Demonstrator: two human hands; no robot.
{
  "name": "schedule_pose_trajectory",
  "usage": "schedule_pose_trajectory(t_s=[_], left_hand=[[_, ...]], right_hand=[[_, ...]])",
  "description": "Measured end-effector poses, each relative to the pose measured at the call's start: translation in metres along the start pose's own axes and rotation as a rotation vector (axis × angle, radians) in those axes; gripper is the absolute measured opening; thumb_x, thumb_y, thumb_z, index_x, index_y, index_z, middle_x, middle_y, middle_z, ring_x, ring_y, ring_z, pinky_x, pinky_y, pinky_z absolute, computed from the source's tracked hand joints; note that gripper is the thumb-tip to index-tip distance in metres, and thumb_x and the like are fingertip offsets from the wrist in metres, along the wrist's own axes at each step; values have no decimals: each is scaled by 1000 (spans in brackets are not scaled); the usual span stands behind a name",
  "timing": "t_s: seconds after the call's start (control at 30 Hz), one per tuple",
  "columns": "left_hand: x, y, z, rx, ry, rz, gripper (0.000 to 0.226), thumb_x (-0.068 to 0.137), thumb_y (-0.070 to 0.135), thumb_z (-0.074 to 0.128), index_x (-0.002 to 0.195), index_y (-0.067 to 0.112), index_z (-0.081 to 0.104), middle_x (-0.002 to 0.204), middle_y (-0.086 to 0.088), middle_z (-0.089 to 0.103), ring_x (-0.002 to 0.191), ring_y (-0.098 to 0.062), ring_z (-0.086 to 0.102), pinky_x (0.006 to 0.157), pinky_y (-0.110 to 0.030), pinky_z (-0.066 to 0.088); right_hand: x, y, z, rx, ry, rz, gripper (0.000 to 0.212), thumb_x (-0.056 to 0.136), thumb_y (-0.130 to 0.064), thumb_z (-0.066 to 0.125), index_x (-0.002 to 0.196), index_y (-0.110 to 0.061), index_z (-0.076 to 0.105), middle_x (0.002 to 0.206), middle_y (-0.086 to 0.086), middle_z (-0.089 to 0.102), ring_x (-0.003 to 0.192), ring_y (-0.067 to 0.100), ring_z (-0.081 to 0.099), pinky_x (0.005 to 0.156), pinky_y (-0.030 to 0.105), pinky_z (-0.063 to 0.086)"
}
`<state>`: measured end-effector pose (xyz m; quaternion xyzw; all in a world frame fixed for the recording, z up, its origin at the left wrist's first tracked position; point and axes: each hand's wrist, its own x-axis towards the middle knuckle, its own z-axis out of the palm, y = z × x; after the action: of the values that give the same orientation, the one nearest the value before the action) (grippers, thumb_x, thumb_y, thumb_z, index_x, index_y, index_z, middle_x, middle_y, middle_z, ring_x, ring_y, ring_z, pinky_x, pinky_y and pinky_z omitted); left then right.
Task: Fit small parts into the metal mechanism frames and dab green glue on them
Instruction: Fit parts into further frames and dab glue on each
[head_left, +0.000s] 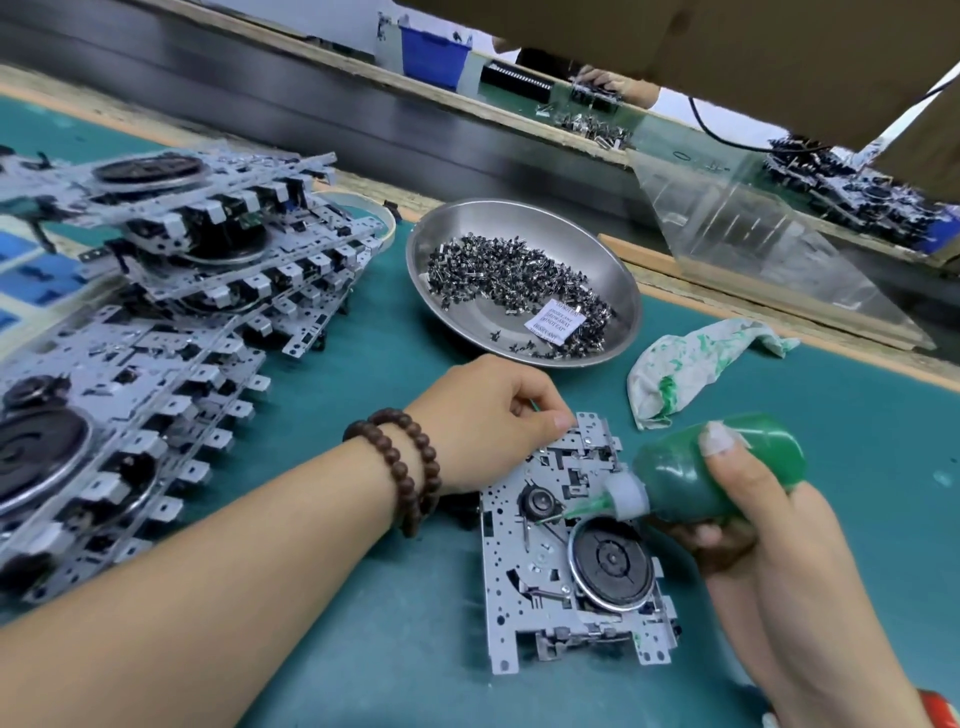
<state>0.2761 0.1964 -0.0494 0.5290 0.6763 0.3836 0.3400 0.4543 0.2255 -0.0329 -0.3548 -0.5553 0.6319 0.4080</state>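
At lower centre of the frame, 1 metal mechanism frame (566, 551) lies flat on the green mat (363, 623). The right hand (769, 525) curls its fingers around the green glue bottle (727, 467), nozzle aimed at the frame's small hub. The left hand (488, 421) steadies the frame's upper edge, fingers curled and seemingly pinching something thin and green. The frame looks stiff, light and sharp-edged, best held by its rim; the soft bottle probably needs only a gentle squeeze. The steel dish (613, 270) of small parts (514, 280) sits at centre
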Motion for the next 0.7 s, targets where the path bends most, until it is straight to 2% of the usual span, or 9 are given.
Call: schedule_pose_trajectory(t_s=[0.03, 0.07, 0.13, 0.17, 0.23, 0.37, 0.53, 0.7], left_hand=[[0, -1, 0, 1, 2, 1, 22, 87, 33, 60, 65, 31, 60, 58, 12, 54, 50, 1, 43, 54, -12, 37], [0, -1, 0, 3, 5, 3, 22, 87, 32, 60, 65, 31, 60, 57, 12, 53, 49, 2, 42, 52, -11, 36], [0, -1, 0, 5, 9, 8, 22, 87, 31, 60, 65, 30, 60, 53, 12, 51, 45, 3, 42, 48, -7, 33], [1, -1, 0, 4, 10, 12, 22, 87, 31, 60, 65, 30, 60, 52, 12, 50, 44, 3, 42, 47, -6, 32], [1, -1, 0, 1, 15, 17, 22, 86, 30, 61, 65, 30, 60, 50, 13, 48, 43, 4, 41, 46, -5, 31], [1, -2, 0, -5, 18, 15, 22, 86, 30, 61, 64, 29, 60, 40, 18, 45, 40, 4, 41, 43, -6, 30], [1, -2, 1, -8, 18, 12, 19, 86, 31, 61, 67, 29, 61, 56, 12, 52, 47, 2, 42, 48, -6, 34], [1, -2, 0, -7, 8, 14, 19, 86, 30, 60, 68, 28, 61, 58, 11, 53, 47, 2, 43, 49, -7, 34]], right_hand=[[0, 0, 0, 0, -1, 2, 13, 61, -27, 80, 58, -24, 68, 54, -8, 56, 43, -3, 45, 40, 9, 35], [-1, 0, 1, -4, -4, 1, 14, 60, -30, 81, 58, -25, 68, 54, -9, 56, 43, -3, 46, 40, 8, 36], [-2, -1, 3, -27, -12, -13, 30, 49, -51, 82, 60, -26, 69, 54, -11, 57, 43, -3, 46, 42, 8, 37], [-2, -1, 4, -39, -8, -16, 35, 45, -55, 81, 60, -26, 69, 53, -11, 57, 42, -3, 46, 42, 9, 37], [-3, -1, 5, -61, -7, -13, 36, 44, -55, 81, 59, -26, 69, 52, -10, 57, 41, -3, 45, 41, 9, 37], [-3, 0, 4, -92, -4, -13, 51, 36, -67, 80, 62, -25, 70, 55, -7, 59, 42, -2, 44, 41, 9, 37], [-3, -1, 3, -157, -6, -25, 54, 37, -71, 77, 64, -26, 70, 57, -7, 60, 45, -1, 47, 41, 10, 38], [-3, -2, 4, -217, 4, -70, 53, 39, -75, 74, 66, -30, 70, 56, -9, 59, 48, -2, 49, 41, 9, 37]])
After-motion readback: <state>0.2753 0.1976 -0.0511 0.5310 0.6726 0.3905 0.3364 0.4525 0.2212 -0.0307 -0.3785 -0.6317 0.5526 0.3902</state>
